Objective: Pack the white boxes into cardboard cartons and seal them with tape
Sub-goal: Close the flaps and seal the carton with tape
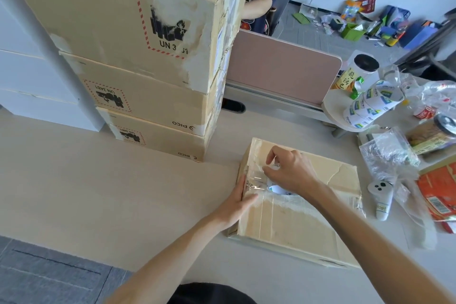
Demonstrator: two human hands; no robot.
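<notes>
The closed cardboard carton [296, 212] lies flat on the near right part of the pale table [98, 192]; we can read no print on it. Clear tape [254, 180] runs across its lid at the left end. Our right hand [288, 170] rests on the lid with its fingers curled round a tape roll [275, 189], whose white core shows blue marks too small to read. Our left hand [237, 205] lies with straight fingers against the carton's left side, thumb on the top edge by the tape.

Just beyond to the left stands a stack of cartons [148, 96] printed "PICO", with red-hatched "UN 3481" labels. To the right lie a white controller [381, 198], crumpled plastic bags [387, 155], a jar [434, 136] and spare tape rolls [370, 106].
</notes>
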